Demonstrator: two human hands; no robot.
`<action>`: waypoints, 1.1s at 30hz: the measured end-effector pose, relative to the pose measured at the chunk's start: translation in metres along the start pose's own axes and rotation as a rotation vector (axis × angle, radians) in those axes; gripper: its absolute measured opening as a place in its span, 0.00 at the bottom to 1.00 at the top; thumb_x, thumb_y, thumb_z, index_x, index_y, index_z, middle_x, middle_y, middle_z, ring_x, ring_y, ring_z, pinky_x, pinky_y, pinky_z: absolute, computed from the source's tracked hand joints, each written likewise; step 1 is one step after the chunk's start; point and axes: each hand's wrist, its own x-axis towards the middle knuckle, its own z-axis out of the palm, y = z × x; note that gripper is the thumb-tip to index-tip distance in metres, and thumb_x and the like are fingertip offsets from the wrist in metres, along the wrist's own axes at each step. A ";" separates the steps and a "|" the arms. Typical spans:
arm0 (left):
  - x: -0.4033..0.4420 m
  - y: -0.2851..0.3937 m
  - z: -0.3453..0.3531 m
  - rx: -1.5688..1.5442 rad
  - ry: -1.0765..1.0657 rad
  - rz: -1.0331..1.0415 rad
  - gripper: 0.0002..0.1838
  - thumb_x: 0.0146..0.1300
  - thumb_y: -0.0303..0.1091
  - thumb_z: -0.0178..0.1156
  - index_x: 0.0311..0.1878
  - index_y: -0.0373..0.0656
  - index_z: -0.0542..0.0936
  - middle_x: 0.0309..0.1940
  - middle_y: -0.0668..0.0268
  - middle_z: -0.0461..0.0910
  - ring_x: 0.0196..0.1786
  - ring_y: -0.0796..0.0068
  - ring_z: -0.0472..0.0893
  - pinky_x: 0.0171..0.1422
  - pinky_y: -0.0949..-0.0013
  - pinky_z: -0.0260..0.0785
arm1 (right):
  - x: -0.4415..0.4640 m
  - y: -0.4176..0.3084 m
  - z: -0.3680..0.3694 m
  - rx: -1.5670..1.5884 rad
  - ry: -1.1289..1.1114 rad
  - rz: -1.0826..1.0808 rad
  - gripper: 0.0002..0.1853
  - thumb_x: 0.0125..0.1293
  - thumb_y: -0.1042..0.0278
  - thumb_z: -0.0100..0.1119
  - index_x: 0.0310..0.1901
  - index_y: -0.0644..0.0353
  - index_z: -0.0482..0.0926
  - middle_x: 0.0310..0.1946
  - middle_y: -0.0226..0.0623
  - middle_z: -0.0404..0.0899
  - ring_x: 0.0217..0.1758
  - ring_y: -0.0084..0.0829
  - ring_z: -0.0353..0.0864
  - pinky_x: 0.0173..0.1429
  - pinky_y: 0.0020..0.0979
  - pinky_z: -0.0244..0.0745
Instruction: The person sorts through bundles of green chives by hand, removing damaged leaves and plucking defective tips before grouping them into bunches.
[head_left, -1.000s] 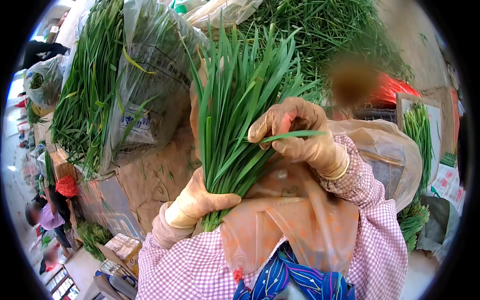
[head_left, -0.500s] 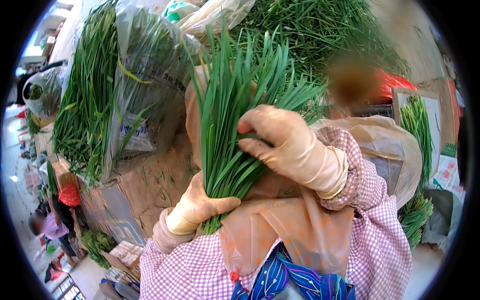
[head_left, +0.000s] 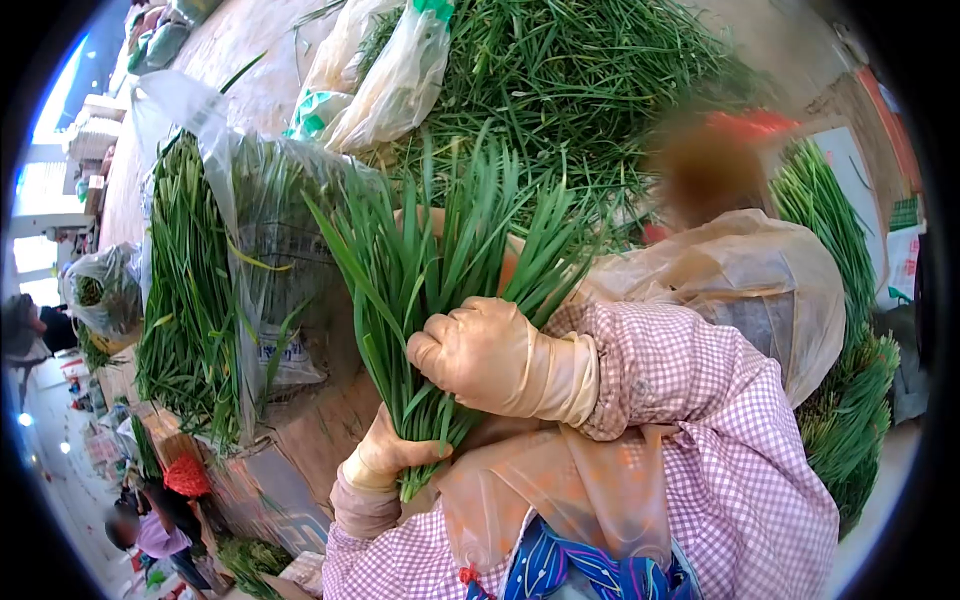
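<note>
A bunch of garlic chives (head_left: 440,265) stands in front of my chest, its long flat leaves fanning out upward. My left hand (head_left: 390,446), in a pale rubber glove, is wrapped round the lower end, thumb across the front. Stem ends poke out just below that thumb. Higher up, my right hand (head_left: 480,352), gloved too, is curled into a fist over the middle of the same bunch, with leaves passing under it. Its fingertips are partly hidden. Behind the hands, a translucent brownish apron (head_left: 565,485) covers my lap.
A large heap of loose chives (head_left: 580,80) lies beyond the bunch. At left, a clear plastic bag (head_left: 290,210) holds more chives beside brown cardboard (head_left: 320,420). Bundled chives (head_left: 825,210) rest at right. A person (head_left: 160,530) is in the lower left background.
My right hand has moved down and left along the bunch, and its fingers have closed over the leaves. My left hand keeps its hold. The camera view has shifted.
</note>
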 end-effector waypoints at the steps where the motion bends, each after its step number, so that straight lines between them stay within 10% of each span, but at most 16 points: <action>1: -0.005 0.010 0.008 -0.057 0.033 -0.041 0.46 0.35 0.20 0.71 0.65 0.39 0.69 0.58 0.63 0.75 0.60 0.69 0.74 0.67 0.65 0.64 | 0.000 0.003 -0.003 0.123 -0.013 0.031 0.07 0.56 0.65 0.61 0.31 0.57 0.76 0.20 0.33 0.71 0.22 0.30 0.75 0.29 0.29 0.71; 6: 0.000 -0.011 -0.019 -0.024 -0.153 -0.017 0.46 0.34 0.21 0.72 0.65 0.38 0.70 0.58 0.62 0.76 0.60 0.67 0.74 0.67 0.64 0.63 | 0.007 0.036 -0.061 0.883 0.444 0.683 0.05 0.67 0.72 0.60 0.43 0.60 0.80 0.33 0.32 0.83 0.30 0.24 0.80 0.36 0.27 0.76; 8: -0.001 -0.014 -0.018 -0.131 -0.091 0.023 0.47 0.34 0.21 0.73 0.65 0.38 0.69 0.58 0.61 0.76 0.60 0.67 0.74 0.67 0.63 0.63 | 0.003 0.070 -0.099 0.899 0.621 0.633 0.09 0.68 0.69 0.60 0.46 0.61 0.80 0.33 0.25 0.81 0.30 0.19 0.77 0.37 0.24 0.76; 13: -0.002 -0.009 -0.027 0.076 -0.067 -0.004 0.48 0.32 0.21 0.73 0.65 0.38 0.69 0.56 0.62 0.77 0.58 0.67 0.75 0.65 0.63 0.66 | -0.037 0.151 -0.154 0.185 0.555 0.665 0.14 0.68 0.65 0.62 0.53 0.59 0.80 0.44 0.28 0.82 0.43 0.20 0.78 0.51 0.22 0.73; 16: 0.000 -0.014 -0.038 0.170 -0.100 0.012 0.47 0.32 0.20 0.73 0.65 0.38 0.69 0.55 0.63 0.77 0.56 0.67 0.76 0.64 0.64 0.67 | -0.045 0.153 -0.147 0.416 0.285 0.824 0.19 0.68 0.54 0.61 0.53 0.59 0.80 0.45 0.28 0.82 0.48 0.23 0.76 0.56 0.24 0.71; 25: -0.003 -0.013 -0.034 0.031 -0.094 -0.027 0.49 0.32 0.21 0.74 0.66 0.39 0.68 0.56 0.62 0.77 0.57 0.66 0.75 0.64 0.63 0.66 | -0.044 0.161 -0.088 1.023 -0.249 0.738 0.13 0.70 0.59 0.59 0.43 0.62 0.80 0.31 0.29 0.80 0.34 0.20 0.77 0.42 0.24 0.76; 33: 0.001 -0.017 -0.031 -0.056 -0.104 -0.027 0.50 0.31 0.21 0.74 0.67 0.39 0.67 0.58 0.62 0.75 0.61 0.66 0.73 0.68 0.62 0.63 | -0.039 0.136 -0.057 0.521 0.352 0.837 0.07 0.66 0.70 0.59 0.30 0.60 0.79 0.23 0.26 0.78 0.26 0.17 0.73 0.32 0.23 0.69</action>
